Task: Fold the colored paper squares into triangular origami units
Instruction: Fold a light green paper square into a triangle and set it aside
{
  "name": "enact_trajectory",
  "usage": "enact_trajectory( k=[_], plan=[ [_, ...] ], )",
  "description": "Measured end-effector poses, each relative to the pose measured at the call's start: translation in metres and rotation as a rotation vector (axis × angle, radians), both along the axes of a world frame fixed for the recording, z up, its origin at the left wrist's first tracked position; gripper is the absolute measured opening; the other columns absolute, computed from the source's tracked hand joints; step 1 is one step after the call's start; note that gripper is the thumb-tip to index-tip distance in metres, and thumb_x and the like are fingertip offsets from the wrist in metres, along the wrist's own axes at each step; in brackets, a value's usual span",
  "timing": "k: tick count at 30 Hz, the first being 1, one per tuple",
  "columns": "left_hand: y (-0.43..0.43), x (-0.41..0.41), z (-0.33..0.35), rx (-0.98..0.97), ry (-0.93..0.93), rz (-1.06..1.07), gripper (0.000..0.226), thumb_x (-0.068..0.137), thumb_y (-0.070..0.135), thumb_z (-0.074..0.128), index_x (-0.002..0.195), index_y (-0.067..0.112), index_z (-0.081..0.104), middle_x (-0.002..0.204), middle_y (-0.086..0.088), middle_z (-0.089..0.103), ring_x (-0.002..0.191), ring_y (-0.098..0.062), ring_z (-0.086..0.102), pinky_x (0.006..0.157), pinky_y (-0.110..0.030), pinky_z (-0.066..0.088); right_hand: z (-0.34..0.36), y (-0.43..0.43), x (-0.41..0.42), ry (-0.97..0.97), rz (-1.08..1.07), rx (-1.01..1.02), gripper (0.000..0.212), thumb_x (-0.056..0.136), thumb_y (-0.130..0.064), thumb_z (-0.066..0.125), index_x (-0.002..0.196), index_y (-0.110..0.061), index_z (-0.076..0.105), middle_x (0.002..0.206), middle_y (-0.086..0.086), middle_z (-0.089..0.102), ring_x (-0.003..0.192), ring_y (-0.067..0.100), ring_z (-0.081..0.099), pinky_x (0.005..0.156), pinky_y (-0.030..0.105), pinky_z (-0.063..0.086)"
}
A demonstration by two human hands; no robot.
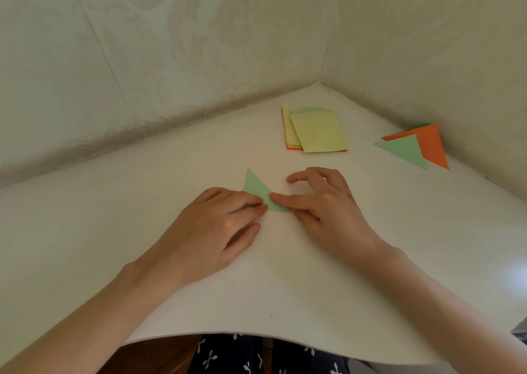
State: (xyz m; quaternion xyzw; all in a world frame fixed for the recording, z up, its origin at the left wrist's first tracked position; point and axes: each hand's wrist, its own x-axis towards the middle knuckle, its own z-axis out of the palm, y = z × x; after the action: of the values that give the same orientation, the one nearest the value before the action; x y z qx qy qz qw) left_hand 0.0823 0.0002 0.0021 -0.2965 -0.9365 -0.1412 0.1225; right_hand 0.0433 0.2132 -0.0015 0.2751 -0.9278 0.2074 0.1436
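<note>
Fingers (245,199) of our left hand (216,219) lay nearly straight and close together, their tips pressing down on the near part of the green paper piece (258,186). The forefinger of our right hand (322,202) stretched out flat to meet them, its tip on the paper just beside the left fingertips. Neither hand pinched anything. The other right fingers were loosely curled over the surface (285,273), and the right thumb stood out apart, beyond the forefinger.

We judged this to be creasing. One hand pinned the sheet so that it could not slide, and the other bore down on the fold line. The piece's free point stuck out past our fingertips, away from us, flat on the surface. How much paper lay hidden under the left fingers we could not tell.

Beyond the right fingers, well apart from them, sat the stack of squares (316,131), yellow on top with green and orange edges showing. We supposed it was placed there to leave the working patch free yet within reach.

Farther off to the right of those fingers, near the wall (427,59), lay a light green triangle (405,149) overlapping an orange triangle (430,145), with a scrap of darker green behind them. These looked to us like finished units, set on the far side of the stack so that done and undone would not mix. With so few there and a stack waiting, we reckoned the task was in its early part.
</note>
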Motion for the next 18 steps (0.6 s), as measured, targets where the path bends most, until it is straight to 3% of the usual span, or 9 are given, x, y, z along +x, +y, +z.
enact_trajectory(
  k=[2,6,9,13,18],
  plan=[
    [0.000,0.000,-0.001,-0.005,0.010,0.000,0.037,0.094,0.032,0.041,0.114,0.015,0.067,0.114,0.004,0.063,0.099,-0.009,0.051,0.091,-0.024,0.035,-0.001,0.000,0.001,0.045,-0.005,0.040,0.039,0.088,-0.028,0.038,0.108,-0.033,0.071,0.115,0.003,0.062,0.113,0.024,0.036,0.098,0.055,0.036],
    [0.000,0.000,-0.001,-0.011,0.007,-0.005,0.038,0.094,0.032,0.040,0.116,0.015,0.066,0.115,0.004,0.063,0.100,-0.010,0.053,0.092,-0.025,0.035,-0.002,0.000,0.002,0.121,-0.018,0.158,0.040,0.088,-0.026,0.038,0.114,-0.030,0.068,0.119,0.007,0.060,0.117,0.031,0.043,0.099,0.060,0.034],
    [0.000,-0.001,0.000,-0.005,0.002,-0.013,0.038,0.093,0.032,0.041,0.115,0.015,0.067,0.114,0.004,0.064,0.098,-0.011,0.053,0.091,-0.024,0.036,-0.001,-0.002,0.001,0.107,-0.019,0.217,0.044,0.086,-0.026,0.035,0.118,-0.030,0.066,0.122,0.008,0.059,0.119,0.037,0.050,0.100,0.060,0.033],
    [-0.001,0.000,0.001,-0.015,-0.005,-0.001,0.037,0.093,0.032,0.041,0.115,0.016,0.067,0.114,0.005,0.064,0.096,-0.012,0.054,0.090,-0.024,0.036,0.002,-0.002,0.000,0.104,0.002,0.300,0.050,0.084,-0.028,0.031,0.123,-0.028,0.062,0.125,0.011,0.058,0.123,0.037,0.047,0.103,0.056,0.026],
    [0.002,0.002,0.003,-0.031,-0.008,0.029,0.038,0.092,0.033,0.040,0.115,0.017,0.067,0.114,0.005,0.064,0.094,-0.011,0.055,0.093,-0.023,0.032,0.006,0.010,0.010,0.205,0.072,0.370,0.047,0.081,-0.024,0.035,0.115,-0.021,0.068,0.124,0.011,0.059,0.125,0.033,0.039,0.105,0.057,0.017]
  ],
)
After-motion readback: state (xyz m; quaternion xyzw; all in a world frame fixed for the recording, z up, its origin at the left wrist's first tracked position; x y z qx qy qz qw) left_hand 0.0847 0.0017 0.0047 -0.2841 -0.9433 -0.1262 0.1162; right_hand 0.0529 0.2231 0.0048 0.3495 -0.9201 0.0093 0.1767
